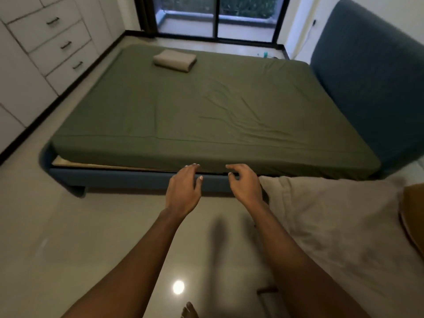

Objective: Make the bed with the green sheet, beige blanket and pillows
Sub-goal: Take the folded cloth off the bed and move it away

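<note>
The green sheet covers the mattress, with wrinkles toward the headboard side. A folded beige blanket lies on the far part of the bed. Both my hands hover at the near side edge of the mattress, fingers spread and holding nothing: my left hand and my right hand are side by side, just in front of the sheet's lower hem. A beige pillow lies at my right, with an orange-brown pillow at the frame's right edge.
The blue bed frame and blue padded headboard bound the bed. White drawers line the left wall. A glass sliding door is behind the bed. Glossy tiled floor lies under me.
</note>
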